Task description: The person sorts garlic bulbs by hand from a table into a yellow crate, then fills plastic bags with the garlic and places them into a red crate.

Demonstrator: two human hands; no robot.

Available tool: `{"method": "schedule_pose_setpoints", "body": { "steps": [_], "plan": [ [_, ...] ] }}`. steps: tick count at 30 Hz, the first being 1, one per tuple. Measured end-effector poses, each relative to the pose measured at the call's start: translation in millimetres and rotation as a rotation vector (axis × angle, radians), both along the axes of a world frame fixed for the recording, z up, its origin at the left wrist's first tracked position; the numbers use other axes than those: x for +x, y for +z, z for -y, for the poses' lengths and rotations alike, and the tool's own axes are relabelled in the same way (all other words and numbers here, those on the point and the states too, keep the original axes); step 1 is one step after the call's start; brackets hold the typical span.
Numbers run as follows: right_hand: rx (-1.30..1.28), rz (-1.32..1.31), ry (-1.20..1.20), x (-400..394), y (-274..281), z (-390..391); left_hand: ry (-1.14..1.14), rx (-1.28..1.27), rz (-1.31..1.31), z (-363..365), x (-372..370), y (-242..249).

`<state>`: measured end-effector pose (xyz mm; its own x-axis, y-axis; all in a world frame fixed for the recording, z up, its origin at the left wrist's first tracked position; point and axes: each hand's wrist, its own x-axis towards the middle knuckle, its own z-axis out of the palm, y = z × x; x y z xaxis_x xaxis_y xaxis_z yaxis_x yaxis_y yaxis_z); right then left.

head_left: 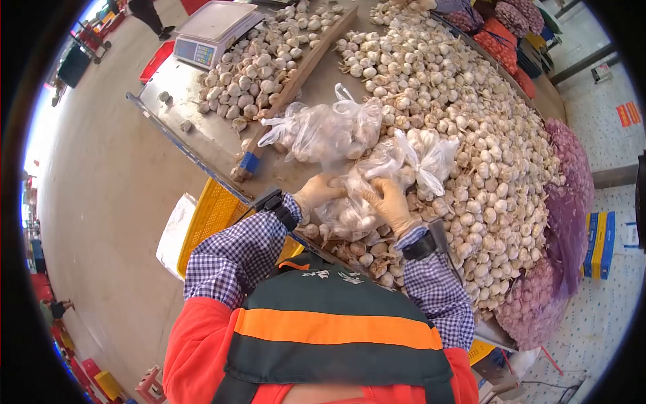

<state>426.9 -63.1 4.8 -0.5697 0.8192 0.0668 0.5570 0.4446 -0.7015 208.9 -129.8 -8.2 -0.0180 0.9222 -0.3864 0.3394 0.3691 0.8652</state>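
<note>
Close to the front edge of the table lies a thin see-through plastic bag (344, 214) with garlic bulbs inside. My left hand (317, 193) has its fingers closed on the bag's left side near the top. On the right side of the same bag, my right hand (392, 205) pinches the plastic between thumb and fingers. Just beyond my hands are two more bags of garlic: a tied bag (427, 161) to the right and another knotted bag (330, 129) to the left. Loose garlic bulbs (471, 148) surround the bags on the right.
A wooden divider (303, 74) separates a smaller garlic pile (252, 84) on the left. Behind that pile stands a digital scale (215, 30). A yellow crate (212, 215) sits below the table edge. Filled purple mesh sacks (568, 168) line the right side.
</note>
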Motion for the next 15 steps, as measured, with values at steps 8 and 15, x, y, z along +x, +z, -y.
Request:
{"method": "schedule_pose_setpoints", "body": {
  "steps": [8,15],
  "plan": [
    [0.061,-0.111,-0.197,-6,9,25,0.181,0.450,-0.252,-5,25,20],
    [-0.050,-0.369,-0.342,-27,-14,23,-0.028,0.517,-0.350,20,54,16]
  ]
}}
